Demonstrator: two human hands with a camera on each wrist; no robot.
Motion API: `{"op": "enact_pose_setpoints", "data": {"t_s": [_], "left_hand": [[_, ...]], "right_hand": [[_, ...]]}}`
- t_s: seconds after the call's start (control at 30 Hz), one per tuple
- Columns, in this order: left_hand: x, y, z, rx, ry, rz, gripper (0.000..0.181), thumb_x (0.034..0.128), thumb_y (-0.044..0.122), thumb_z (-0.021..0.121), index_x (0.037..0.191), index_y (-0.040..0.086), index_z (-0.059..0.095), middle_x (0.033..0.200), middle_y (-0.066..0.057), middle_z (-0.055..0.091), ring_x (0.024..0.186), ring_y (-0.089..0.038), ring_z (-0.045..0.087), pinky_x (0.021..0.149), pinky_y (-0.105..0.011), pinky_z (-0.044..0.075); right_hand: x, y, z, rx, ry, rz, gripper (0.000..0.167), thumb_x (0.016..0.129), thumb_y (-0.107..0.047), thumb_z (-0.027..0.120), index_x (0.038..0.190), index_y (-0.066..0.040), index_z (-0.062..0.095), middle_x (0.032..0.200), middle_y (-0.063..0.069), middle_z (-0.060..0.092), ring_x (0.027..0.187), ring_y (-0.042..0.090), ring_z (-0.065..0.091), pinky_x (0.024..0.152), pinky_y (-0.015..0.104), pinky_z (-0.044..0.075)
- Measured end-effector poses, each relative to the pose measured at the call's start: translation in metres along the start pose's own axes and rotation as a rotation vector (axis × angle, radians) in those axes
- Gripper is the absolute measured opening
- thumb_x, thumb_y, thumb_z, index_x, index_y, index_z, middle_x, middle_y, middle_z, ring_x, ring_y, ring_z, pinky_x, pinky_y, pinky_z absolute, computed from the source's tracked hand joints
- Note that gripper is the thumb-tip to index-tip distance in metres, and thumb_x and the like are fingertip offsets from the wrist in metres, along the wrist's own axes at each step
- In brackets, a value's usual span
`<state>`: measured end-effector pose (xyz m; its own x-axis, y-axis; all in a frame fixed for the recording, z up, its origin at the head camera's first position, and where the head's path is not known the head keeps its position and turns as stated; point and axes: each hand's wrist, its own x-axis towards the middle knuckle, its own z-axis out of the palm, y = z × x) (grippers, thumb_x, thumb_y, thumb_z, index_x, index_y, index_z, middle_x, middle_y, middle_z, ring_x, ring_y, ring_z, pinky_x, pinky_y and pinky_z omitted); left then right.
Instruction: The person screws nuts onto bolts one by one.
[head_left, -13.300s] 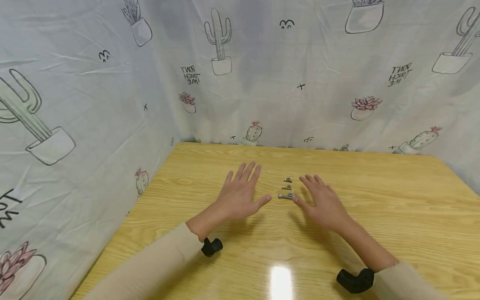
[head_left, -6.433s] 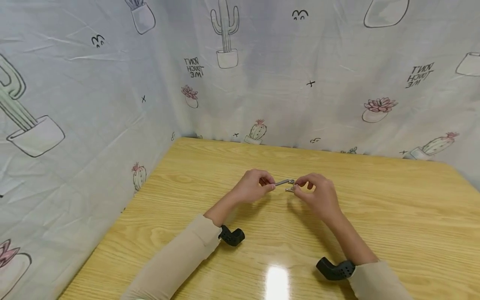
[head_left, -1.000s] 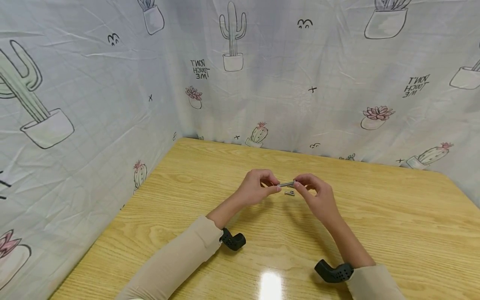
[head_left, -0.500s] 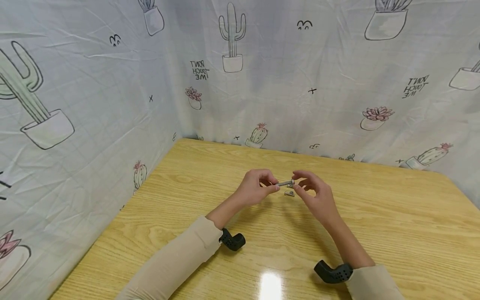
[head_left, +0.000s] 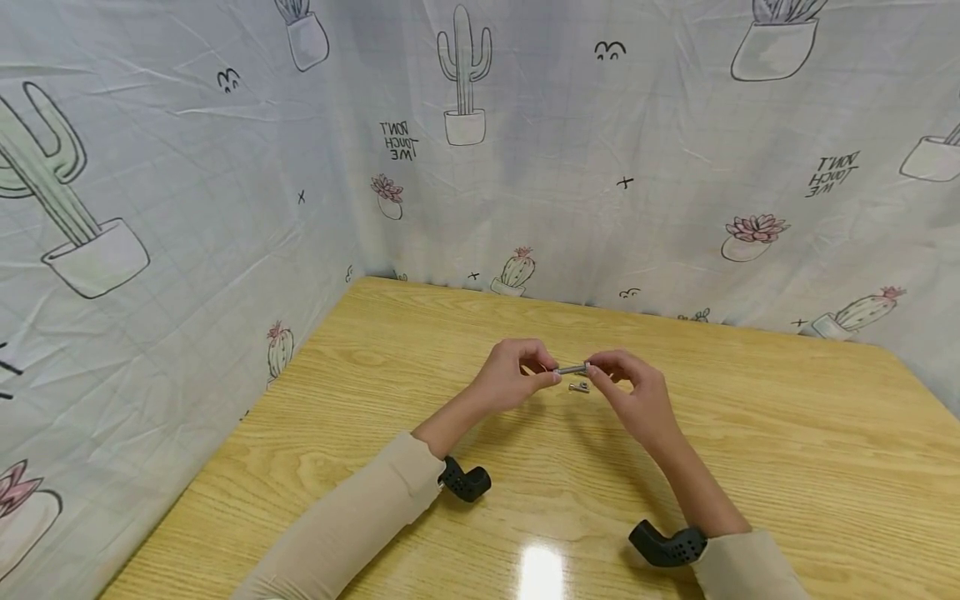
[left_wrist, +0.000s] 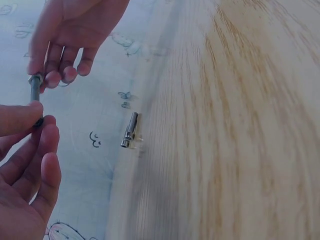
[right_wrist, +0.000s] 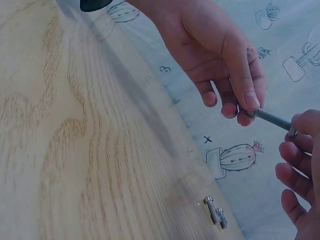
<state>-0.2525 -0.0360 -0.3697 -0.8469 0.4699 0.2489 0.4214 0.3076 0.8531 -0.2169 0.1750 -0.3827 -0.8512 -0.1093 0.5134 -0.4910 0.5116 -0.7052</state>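
We saw the left hand (head_left: 512,375) pinching the left end of a long metal bolt (head_left: 573,369) between thumb and fingers. The right hand (head_left: 633,387) faced it, its thumb and fingertips closed about a nut (left_wrist: 35,79) at the bolt's right end; we could not tell how far along the thread the nut sat. The bolt lay nearly level between the two hands, raised off the table (head_left: 787,433), with its grey thread bare in the middle.

On the tabletop below, we found two shorter bolts close to each other. The longer of them (head_left: 579,387) lay on the near side of the raised bolt, while the shorter one (right_wrist: 221,218) was partly hidden behind it in the head view.

We noted beige sleeves (head_left: 352,533) on both arms and a black device at each wrist, one left (head_left: 467,482) and one right (head_left: 667,544). A pale curtain (head_left: 570,150) printed with potted cacti hung along the table's far and left sides.
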Motion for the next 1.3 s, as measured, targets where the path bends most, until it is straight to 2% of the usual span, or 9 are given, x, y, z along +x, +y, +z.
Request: {"op": "enact_pose_setpoints", "data": {"t_s": [0.1, 0.2, 0.37, 0.47, 0.67, 0.93, 1.07, 1.2, 1.3], "left_hand": [[0.0003, 0.0008, 0.0002, -0.016, -0.009, 0.002, 0.006, 0.0885, 0.013, 0.071, 0.091, 0.007, 0.069, 0.089, -0.006, 0.069, 0.074, -0.011, 0.063, 0.065, -0.022, 0.052], [0.0003, 0.0010, 0.0001, -0.022, -0.014, 0.003, 0.006, 0.0885, 0.013, 0.071, 0.090, 0.007, 0.069, 0.088, -0.006, 0.068, 0.074, -0.010, 0.063, 0.065, -0.022, 0.052], [0.0001, -0.0001, -0.0008, 0.000, -0.001, -0.002, 0.005, 0.0890, 0.015, 0.070, 0.090, 0.010, 0.070, 0.088, -0.003, 0.069, 0.074, -0.010, 0.063, 0.066, -0.023, 0.051], [0.0002, -0.0007, -0.0012, 0.012, 0.006, -0.005, 0.005, 0.0893, 0.016, 0.070, 0.091, 0.011, 0.070, 0.088, -0.002, 0.068, 0.075, -0.009, 0.063, 0.067, -0.023, 0.051], [0.0007, -0.0017, -0.0004, 0.007, -0.001, 0.001, 0.008, 0.0888, 0.015, 0.071, 0.093, 0.008, 0.070, 0.088, -0.003, 0.068, 0.075, -0.009, 0.064, 0.066, -0.023, 0.052], [0.0008, -0.0012, 0.0004, -0.004, 0.002, 0.002, 0.006, 0.0882, 0.013, 0.071, 0.091, 0.008, 0.070, 0.088, -0.004, 0.068, 0.074, -0.008, 0.064, 0.064, -0.022, 0.052], [0.0004, 0.0001, 0.0001, -0.018, -0.004, -0.008, 0.007, 0.0881, 0.014, 0.071, 0.091, 0.008, 0.070, 0.089, -0.004, 0.068, 0.074, -0.008, 0.064, 0.064, -0.022, 0.052], [0.0006, 0.0004, -0.0002, -0.013, -0.006, -0.005, 0.007, 0.0883, 0.015, 0.071, 0.090, 0.009, 0.070, 0.088, -0.003, 0.068, 0.074, -0.009, 0.064, 0.064, -0.023, 0.052], [0.0008, 0.0002, -0.0002, -0.006, -0.004, 0.000, 0.005, 0.0885, 0.015, 0.071, 0.089, 0.010, 0.070, 0.087, -0.003, 0.068, 0.073, -0.009, 0.064, 0.064, -0.023, 0.051]], "right_hand": [[0.0001, 0.0021, -0.0011, -0.015, -0.026, 0.065, 0.015, 0.096, -0.021, 0.062, 0.098, -0.010, 0.071, 0.089, 0.006, 0.070, 0.078, 0.014, 0.063, 0.071, 0.023, 0.049], [0.0000, 0.0019, -0.0016, -0.006, -0.060, 0.100, 0.020, 0.098, -0.026, 0.059, 0.101, -0.010, 0.071, 0.089, 0.009, 0.069, 0.077, 0.016, 0.063, 0.070, 0.025, 0.049], [0.0003, 0.0031, -0.0011, 0.035, -0.086, 0.025, 0.023, 0.097, -0.013, 0.059, 0.119, -0.008, 0.064, 0.109, 0.010, 0.067, 0.087, 0.002, 0.060, 0.077, 0.021, 0.049], [0.0008, 0.0028, -0.0008, 0.062, -0.080, -0.038, 0.029, 0.093, -0.002, 0.060, 0.122, -0.008, 0.062, 0.115, 0.011, 0.066, 0.091, -0.004, 0.057, 0.078, 0.019, 0.049], [0.0012, 0.0030, 0.0002, 0.061, -0.068, -0.085, 0.029, 0.092, 0.003, 0.061, 0.119, -0.006, 0.065, 0.111, 0.014, 0.067, 0.090, -0.002, 0.058, 0.075, 0.018, 0.048], [0.0014, 0.0015, -0.0019, 0.040, -0.062, -0.014, 0.017, 0.094, -0.010, 0.062, 0.110, -0.007, 0.069, 0.101, 0.008, 0.070, 0.085, -0.002, 0.058, 0.075, 0.018, 0.048], [0.0011, 0.0027, -0.0023, 0.025, -0.068, 0.006, 0.019, 0.094, -0.011, 0.062, 0.112, -0.007, 0.069, 0.101, 0.008, 0.070, 0.082, -0.002, 0.059, 0.076, 0.018, 0.049], [0.0008, 0.0030, -0.0021, 0.062, -0.080, -0.040, 0.029, 0.093, -0.003, 0.061, 0.122, -0.006, 0.063, 0.108, 0.012, 0.067, 0.085, 0.001, 0.060, 0.076, 0.018, 0.048], [0.0014, 0.0025, -0.0020, 0.097, -0.076, -0.099, 0.031, 0.093, 0.002, 0.059, 0.122, -0.007, 0.062, 0.111, 0.013, 0.066, 0.087, 0.009, 0.062, 0.076, 0.016, 0.048]]}}
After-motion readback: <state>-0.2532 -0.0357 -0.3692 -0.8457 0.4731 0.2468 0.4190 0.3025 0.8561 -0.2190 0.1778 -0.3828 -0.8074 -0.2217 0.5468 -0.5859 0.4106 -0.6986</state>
